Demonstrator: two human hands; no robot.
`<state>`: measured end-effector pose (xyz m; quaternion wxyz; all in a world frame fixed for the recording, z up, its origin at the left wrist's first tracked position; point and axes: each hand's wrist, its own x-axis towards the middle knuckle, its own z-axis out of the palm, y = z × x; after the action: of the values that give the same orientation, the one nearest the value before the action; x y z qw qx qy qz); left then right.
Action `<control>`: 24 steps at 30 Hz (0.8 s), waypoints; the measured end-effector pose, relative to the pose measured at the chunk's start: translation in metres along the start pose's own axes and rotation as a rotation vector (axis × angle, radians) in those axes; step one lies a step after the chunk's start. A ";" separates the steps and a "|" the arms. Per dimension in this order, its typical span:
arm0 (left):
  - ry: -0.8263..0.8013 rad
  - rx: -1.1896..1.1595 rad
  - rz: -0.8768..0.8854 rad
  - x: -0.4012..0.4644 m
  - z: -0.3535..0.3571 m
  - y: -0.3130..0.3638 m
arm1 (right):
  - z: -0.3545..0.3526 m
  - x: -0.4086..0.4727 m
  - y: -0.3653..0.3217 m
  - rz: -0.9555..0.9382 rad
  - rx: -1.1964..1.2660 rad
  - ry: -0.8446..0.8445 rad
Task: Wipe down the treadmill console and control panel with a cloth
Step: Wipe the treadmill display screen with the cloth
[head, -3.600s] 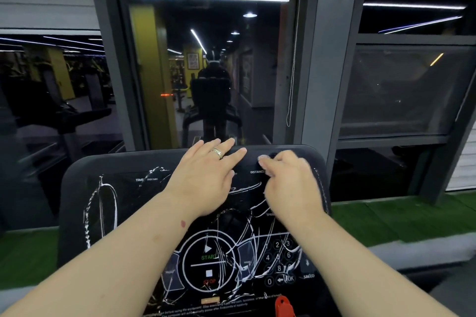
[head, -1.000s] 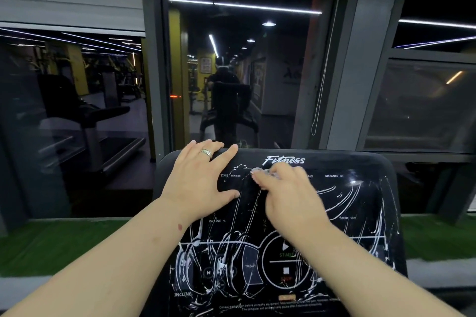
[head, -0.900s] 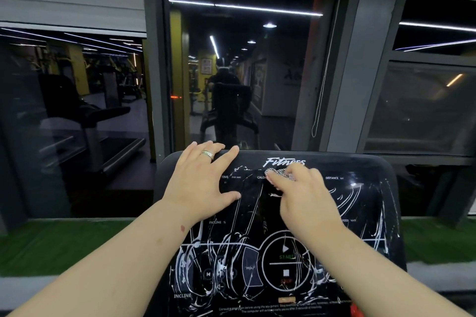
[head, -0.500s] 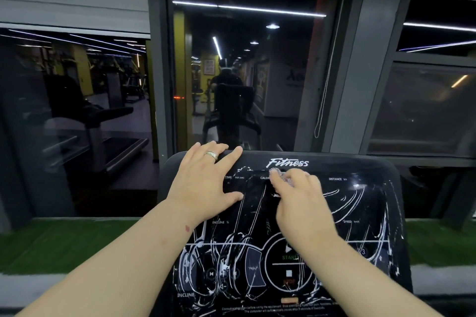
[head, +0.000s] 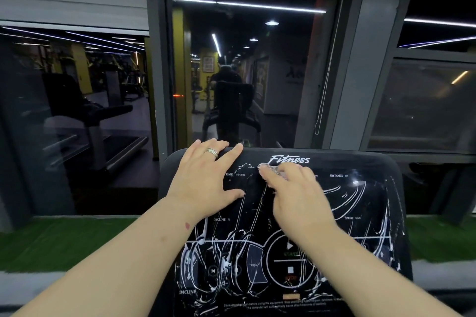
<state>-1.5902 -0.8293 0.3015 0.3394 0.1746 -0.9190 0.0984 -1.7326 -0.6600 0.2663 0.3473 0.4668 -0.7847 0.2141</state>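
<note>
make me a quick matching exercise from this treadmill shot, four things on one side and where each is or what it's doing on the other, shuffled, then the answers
Column 1
1. left hand
2. right hand
3. cloth
4. white streaks

Column 2
A. smeared across the black console, thick at its right side and along its lower half
B. lies flat with fingers spread, fingertips over the console's top left edge
C. small and pale, peeking out beyond fingertips just below the Fitness logo
D. presses down on the upper middle of the panel, over the cloth

Pairs: 1-B, 2-D, 3-C, 4-A
</note>
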 end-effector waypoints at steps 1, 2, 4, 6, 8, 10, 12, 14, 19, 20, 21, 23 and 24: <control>-0.002 0.001 0.003 0.000 0.000 0.000 | -0.002 -0.001 0.012 0.020 0.000 0.004; -0.001 0.003 0.001 0.000 0.000 0.000 | -0.003 -0.002 0.019 0.057 -0.002 0.022; -0.004 0.002 -0.004 0.000 0.000 0.000 | 0.000 0.000 0.008 0.102 -0.011 0.034; -0.006 0.005 -0.001 0.001 0.000 0.001 | 0.006 0.002 -0.017 0.060 -0.023 -0.015; -0.023 0.006 0.005 0.000 -0.002 -0.001 | 0.005 0.004 -0.025 -0.046 -0.021 -0.044; -0.054 0.004 0.028 0.001 -0.003 -0.004 | -0.002 0.012 -0.007 -0.048 -0.008 -0.022; -0.066 0.003 0.038 0.001 -0.005 -0.010 | -0.006 0.019 0.004 0.058 0.000 0.026; -0.071 0.003 0.024 0.001 -0.006 -0.016 | -0.001 0.015 -0.009 0.055 -0.032 0.008; -0.084 0.044 -0.010 -0.006 -0.007 -0.024 | -0.004 0.019 -0.010 -0.225 -0.063 -0.032; -0.083 0.043 -0.014 -0.007 -0.007 -0.024 | -0.007 0.024 -0.006 -0.201 -0.063 -0.003; -0.081 0.042 -0.017 -0.007 -0.006 -0.024 | -0.007 0.025 -0.007 -0.171 -0.070 -0.001; -0.074 0.037 -0.018 -0.008 -0.006 -0.022 | 0.002 0.010 -0.020 -0.167 -0.106 -0.064; -0.070 0.032 -0.018 -0.008 -0.006 -0.022 | 0.004 0.002 -0.026 -0.225 -0.115 -0.076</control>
<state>-1.5724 -0.8454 0.3022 0.3052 0.1916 -0.9270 0.1037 -1.7116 -0.6761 0.2656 0.3652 0.5389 -0.7510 0.1107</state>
